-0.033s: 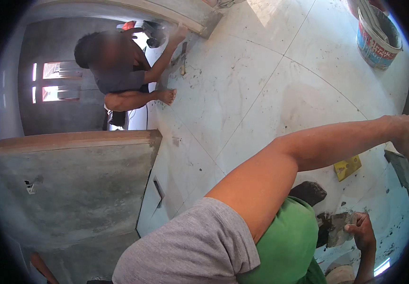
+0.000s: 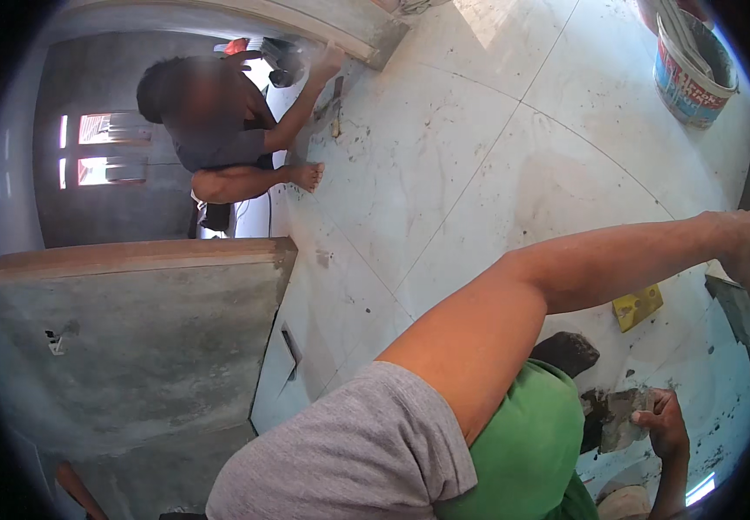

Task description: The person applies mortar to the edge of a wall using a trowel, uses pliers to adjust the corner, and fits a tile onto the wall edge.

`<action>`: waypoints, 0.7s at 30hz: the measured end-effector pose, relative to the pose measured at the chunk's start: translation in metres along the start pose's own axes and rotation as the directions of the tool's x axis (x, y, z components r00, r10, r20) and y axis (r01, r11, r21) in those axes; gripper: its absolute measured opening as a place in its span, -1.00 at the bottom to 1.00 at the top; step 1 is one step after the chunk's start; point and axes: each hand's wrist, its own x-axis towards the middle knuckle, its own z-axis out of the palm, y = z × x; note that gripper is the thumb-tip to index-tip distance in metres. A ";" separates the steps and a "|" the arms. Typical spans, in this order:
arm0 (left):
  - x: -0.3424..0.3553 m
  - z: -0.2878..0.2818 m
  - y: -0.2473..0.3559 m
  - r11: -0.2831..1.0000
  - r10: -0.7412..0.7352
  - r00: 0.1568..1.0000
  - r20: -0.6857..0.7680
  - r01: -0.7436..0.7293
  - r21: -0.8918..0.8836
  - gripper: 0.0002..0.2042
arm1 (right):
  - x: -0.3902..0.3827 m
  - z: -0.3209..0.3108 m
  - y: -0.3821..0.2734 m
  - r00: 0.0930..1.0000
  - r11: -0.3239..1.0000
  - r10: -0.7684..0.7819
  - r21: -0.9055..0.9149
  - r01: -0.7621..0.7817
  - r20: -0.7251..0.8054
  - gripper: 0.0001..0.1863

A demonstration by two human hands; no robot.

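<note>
At the lower right, my right hand (image 2: pixel 668 425) is closed on the edge of a flat grey plate (image 2: pixel 623 422), roughly rectangular and smeared with mortar; its exact kind is unclear. Dark wet mortar (image 2: pixel 596 416) lies on the floor against the plate's left side. Slightly farther off, a dark lump (image 2: pixel 567 354) is partly hidden behind green cloth (image 2: pixel 531 433). A yellow sponge-like block (image 2: pixel 638 307) with holes lies beyond it, beside a bare leg (image 2: pixel 600 256) in grey shorts. My left hand does not show.
At the far right stands a bucket (image 2: pixel 694 87) holding long pale pieces. Another person (image 2: pixel 228 121) crouches by a doorway, one hand near the floor. A grey wall (image 2: pixel 132 347) fills the lower left. A small tool (image 2: pixel 336 127) and crumbs of mortar lie on pale tiles (image 2: pixel 444 191).
</note>
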 end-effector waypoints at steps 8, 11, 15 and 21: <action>0.005 0.009 -0.005 0.998 0.061 0.996 -0.059 -0.061 0.002 -0.26 | 0.005 -0.003 0.016 0.999 0.999 0.021 -0.045 -0.023 -0.046 -0.51; 0.009 0.012 -0.008 0.998 0.066 0.996 -0.059 -0.067 0.001 -0.25 | 0.005 -0.003 0.016 1.000 0.999 0.007 -0.044 -0.008 -0.023 -0.51; 0.009 0.013 -0.012 1.000 0.002 1.000 -0.022 -0.001 0.011 -0.23 | 0.005 0.007 0.014 0.999 0.999 0.003 -0.035 -0.004 -0.054 -0.52; 0.008 -0.004 0.008 0.999 0.030 0.997 0.076 -0.032 0.025 -0.02 | 0.001 0.000 0.029 0.990 0.999 -0.009 -0.042 0.003 -0.141 -0.66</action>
